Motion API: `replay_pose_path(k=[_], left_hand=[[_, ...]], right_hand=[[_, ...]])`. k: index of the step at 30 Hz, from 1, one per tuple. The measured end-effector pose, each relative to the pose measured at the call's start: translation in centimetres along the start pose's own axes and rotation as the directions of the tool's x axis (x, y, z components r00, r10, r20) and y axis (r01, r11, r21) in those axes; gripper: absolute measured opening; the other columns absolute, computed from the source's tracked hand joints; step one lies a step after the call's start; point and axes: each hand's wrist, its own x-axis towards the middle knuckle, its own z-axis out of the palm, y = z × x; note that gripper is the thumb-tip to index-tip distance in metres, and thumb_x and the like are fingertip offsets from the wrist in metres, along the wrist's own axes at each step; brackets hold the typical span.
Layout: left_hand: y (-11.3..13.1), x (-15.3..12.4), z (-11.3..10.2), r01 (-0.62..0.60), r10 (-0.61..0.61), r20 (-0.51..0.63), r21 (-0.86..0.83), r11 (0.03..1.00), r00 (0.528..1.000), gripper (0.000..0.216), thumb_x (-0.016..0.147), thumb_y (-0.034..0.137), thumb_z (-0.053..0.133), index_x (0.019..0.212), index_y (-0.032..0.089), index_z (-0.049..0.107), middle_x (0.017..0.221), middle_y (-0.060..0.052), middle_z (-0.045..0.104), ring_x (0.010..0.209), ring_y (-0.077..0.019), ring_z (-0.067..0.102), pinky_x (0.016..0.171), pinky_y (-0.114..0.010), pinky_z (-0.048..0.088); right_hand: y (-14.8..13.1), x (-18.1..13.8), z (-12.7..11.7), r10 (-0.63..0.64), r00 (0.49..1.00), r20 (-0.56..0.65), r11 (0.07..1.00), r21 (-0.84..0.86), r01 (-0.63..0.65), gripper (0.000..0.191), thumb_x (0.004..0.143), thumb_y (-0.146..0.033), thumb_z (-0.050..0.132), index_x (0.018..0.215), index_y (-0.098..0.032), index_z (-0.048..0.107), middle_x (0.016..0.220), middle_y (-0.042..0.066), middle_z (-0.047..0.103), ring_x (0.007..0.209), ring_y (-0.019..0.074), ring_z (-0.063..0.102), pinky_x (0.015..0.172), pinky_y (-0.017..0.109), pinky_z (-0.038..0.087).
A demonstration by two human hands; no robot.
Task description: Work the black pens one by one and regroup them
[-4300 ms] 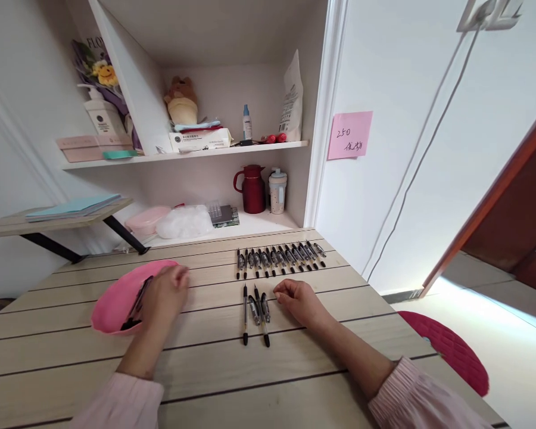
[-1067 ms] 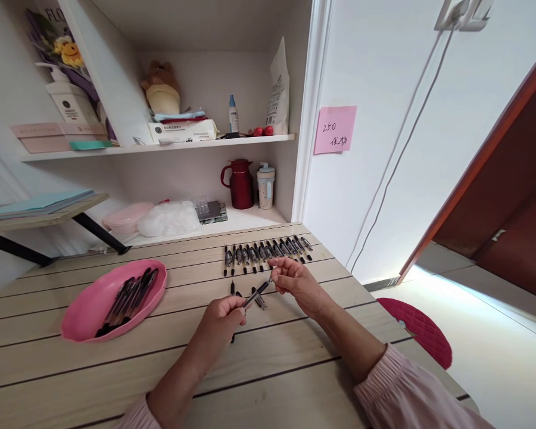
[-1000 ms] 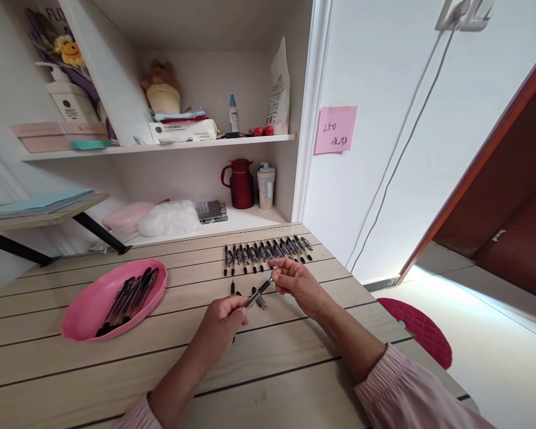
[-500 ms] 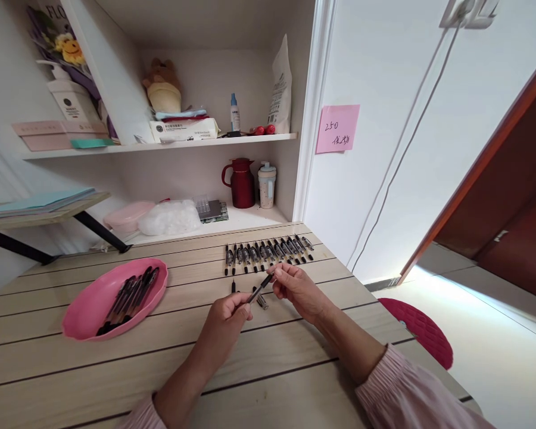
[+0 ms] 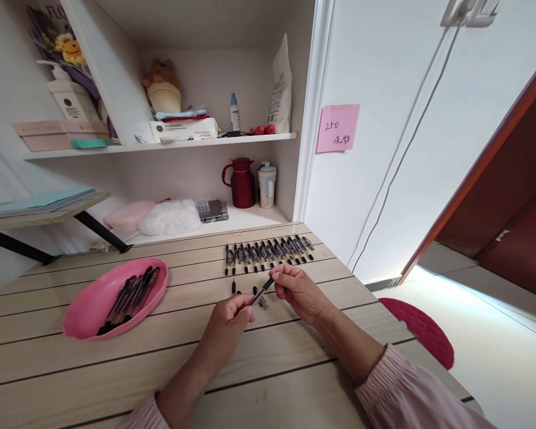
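Observation:
A slim black pen (image 5: 263, 290) is held slantwise above the table between my two hands. Its lower end is pinched by my left hand (image 5: 230, 319), closed on the barrel. My right hand (image 5: 297, 289) closes thumb and fingers at the dark upper end, and the very tip there is too small to make out. Just behind the held pen, a clear-and-black pen cap (image 5: 261, 300) lies on the wood. Another dark pen (image 5: 233, 287) is partly hidden behind my left hand. Farther back, a row of several pens and caps (image 5: 268, 253) lies side by side.
On the left stands a pink oval tray (image 5: 78, 316) with several black pens (image 5: 131, 298) in it. White shelves (image 5: 205, 142) rise behind the table, with a red jug (image 5: 242, 183) and a cup (image 5: 267, 186). A red stool (image 5: 422, 330) is beyond the table's right edge.
Both hands and the pen have shifted very slightly to the right. The grip of each hand on the pen looks the same.

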Motion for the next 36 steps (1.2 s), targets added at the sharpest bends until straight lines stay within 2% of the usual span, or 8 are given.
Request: replay_pose_path(k=[3,7,12,17,22,27,33,36], left_hand=[[-0.2,0.1,0.0,-0.007,0.007,-0.012,0.01,1.0,1.0,0.033,0.069,0.026,0.048,0.094,0.016,0.067,0.057,0.003,0.053,0.042,-0.0069,0.033,0.042,-0.02,0.027],[-0.5,0.3,0.0,-0.011,0.011,-0.036,0.022,1.0,0.999,0.033,0.068,0.026,0.048,0.094,0.016,0.067,0.058,0.002,0.055,0.043,-0.0078,0.038,0.042,-0.019,0.029],[-0.8,0.3,0.2,-0.042,0.044,-0.071,0.031,0.999,0.996,0.033,0.066,0.028,0.052,0.093,0.016,0.068,0.06,0.0,0.059,0.048,-0.0105,0.046,0.043,-0.019,0.035],[-0.9,0.5,0.3,-0.024,0.026,-0.099,0.022,0.999,0.995,0.035,0.065,0.024,0.053,0.096,0.017,0.066,0.062,0.002,0.058,0.042,-0.0078,0.044,0.039,-0.019,0.037],[-1.1,0.5,0.4,-0.063,0.065,-0.124,0.021,0.998,0.99,0.03,0.064,0.025,0.056,0.091,0.015,0.067,0.07,-0.002,0.06,0.043,-0.0072,0.046,0.04,-0.019,0.039],[-1.1,0.6,0.2,-0.003,0.003,-0.104,-0.003,1.0,0.995,0.036,0.064,0.023,0.055,0.098,0.015,0.064,0.066,0.001,0.056,0.037,-0.0065,0.046,0.033,-0.018,0.032],[-1.0,0.4,0.2,-0.097,0.105,-0.151,0.059,0.994,0.983,0.031,0.063,0.022,0.057,0.092,0.016,0.068,0.069,-0.001,0.06,0.04,-0.0069,0.047,0.037,-0.019,0.036],[-0.9,0.4,0.2,-0.108,0.116,-0.16,0.058,0.992,0.98,0.029,0.063,0.022,0.058,0.089,0.017,0.069,0.069,-0.001,0.061,0.041,-0.0074,0.049,0.037,-0.019,0.037]], right_hand=[[0.1,0.1,-0.1,0.0,1.0,-0.024,1.0,-0.027,-0.001,0.028,0.063,-0.04,0.067,0.061,-0.016,0.053,0.044,-0.006,0.045,0.037,0.0039,0.033,0.038,0.019,0.018],[0.3,0.3,-0.2,0.006,1.0,-0.011,1.0,0.013,-0.006,0.027,0.063,-0.039,0.067,0.076,-0.016,0.059,0.052,-0.005,0.051,0.039,0.0039,0.036,0.039,0.019,0.021],[0.4,0.5,-0.4,0.011,0.996,-0.084,0.999,-0.039,-0.014,0.028,0.061,-0.04,0.068,0.06,-0.016,0.054,0.043,-0.006,0.045,0.036,0.0031,0.032,0.037,0.019,0.016],[0.4,0.4,-0.4,0.039,0.999,-0.031,0.999,0.032,-0.038,0.027,0.062,-0.037,0.068,0.076,-0.016,0.061,0.048,-0.006,0.049,0.038,0.0034,0.035,0.038,0.019,0.02],[0.6,0.5,-0.4,0.023,0.998,-0.054,1.0,-0.003,-0.024,0.026,0.062,-0.037,0.069,0.06,-0.016,0.053,0.041,-0.007,0.044,0.036,0.0032,0.032,0.038,0.019,0.017],[0.5,0.5,-0.3,0.029,0.999,-0.025,0.998,0.048,-0.028,0.024,0.064,-0.035,0.067,0.078,-0.015,0.061,0.058,-0.004,0.054,0.038,0.0022,0.035,0.039,0.019,0.02],[0.9,0.5,-0.4,0.002,0.998,-0.057,1.0,0.009,-0.001,0.022,0.062,-0.032,0.068,0.06,-0.016,0.053,0.042,-0.007,0.044,0.037,0.0037,0.032,0.039,0.02,0.02],[0.8,0.4,-0.3,0.007,0.999,-0.053,1.0,-0.01,-0.008,0.023,0.064,-0.035,0.066,0.06,-0.016,0.054,0.043,-0.006,0.045,0.037,0.004,0.033,0.039,0.02,0.018]])
